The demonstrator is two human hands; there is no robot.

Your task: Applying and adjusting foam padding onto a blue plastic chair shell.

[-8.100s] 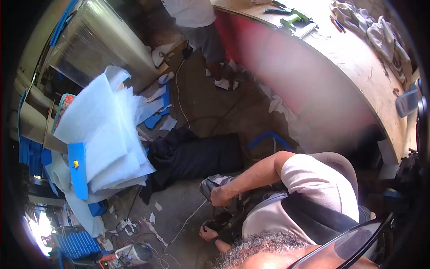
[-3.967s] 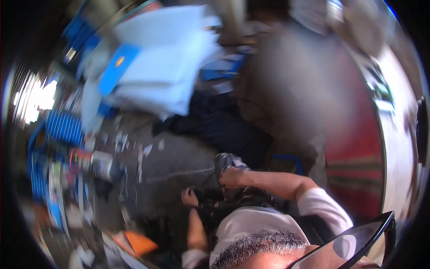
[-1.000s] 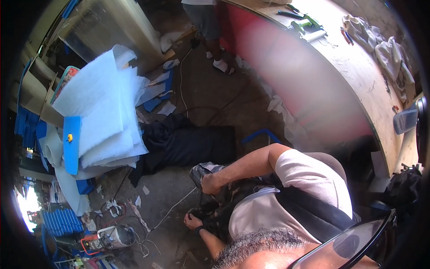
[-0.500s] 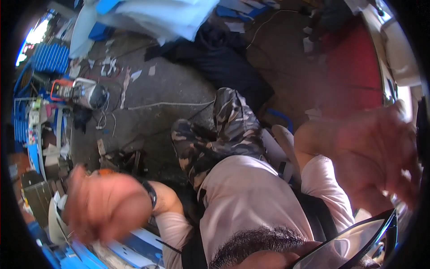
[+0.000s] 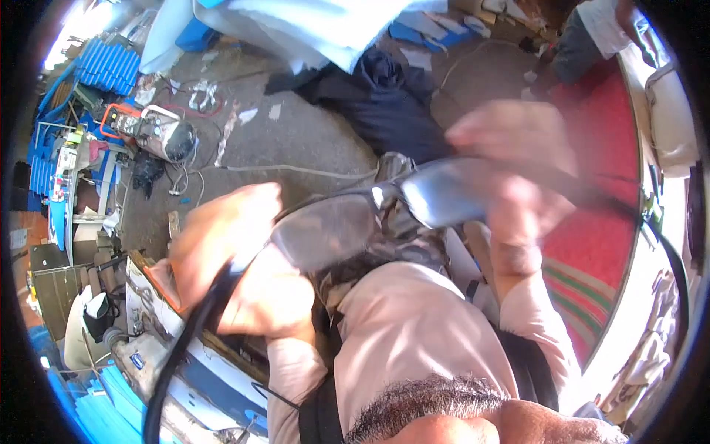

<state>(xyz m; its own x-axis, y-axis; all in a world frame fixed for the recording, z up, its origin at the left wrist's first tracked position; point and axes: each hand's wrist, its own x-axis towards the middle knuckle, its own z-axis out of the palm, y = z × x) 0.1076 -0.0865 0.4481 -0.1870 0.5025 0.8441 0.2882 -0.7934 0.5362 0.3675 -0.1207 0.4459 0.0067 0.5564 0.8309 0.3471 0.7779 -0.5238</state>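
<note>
A pair of dark-framed glasses [image 5: 384,211] with tinted lenses is held up close in front of the camera, blurred. My left hand [image 5: 237,259] grips its left temple arm, which runs down toward the lower left. My right hand [image 5: 518,163] holds the right side of the frame, whose other arm curves off to the right edge. Below the glasses I see a pale pink shirt [image 5: 414,333] with dark shoulder straps and camouflage trousers [image 5: 414,244].
A grey concrete floor lies below with a dark cloth heap [image 5: 384,103], a white cable, a small machine with an orange frame [image 5: 159,133], blue corrugated sheets [image 5: 107,63] and pale foam sheets. A red-sided curved table [image 5: 606,192] stands at the right. Another person stands at the top right.
Both hands have come up from near my feet toward my face. They now hold the glasses in front of the camera; the view has swung about.
</note>
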